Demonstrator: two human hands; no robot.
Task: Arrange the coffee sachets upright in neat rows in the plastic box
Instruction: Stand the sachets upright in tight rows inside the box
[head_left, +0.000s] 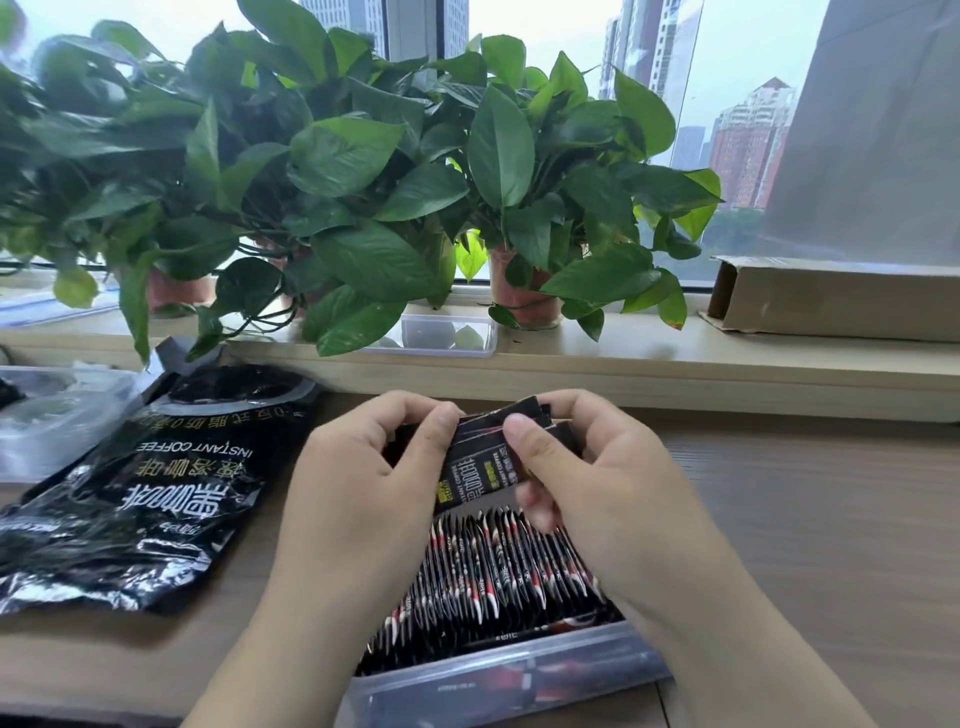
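The left hand and the right hand both gripped a small bundle of black foil coffee sachets with gold print. Thumbs lay on top and fingers curled beneath, just above the far end of the clear rectangular plastic box. The bundle looked fanned and uneven, so a slick sachet could have slipped out between the fingers. It would likely have dropped flat across the row of upright black-and-red sachets packed in the box. That row stood tight and looked slightly slanted. Pushing the bundle in at the far end could have tipped it further or buckled the thin packets, spoiling the neat line. Whether there was free room under the hands was hidden. On the wooden counter to the left lay a large crumpled black foil instant-coffee bag. It was near enough that a stray sachet sliding off could have lodged against it.
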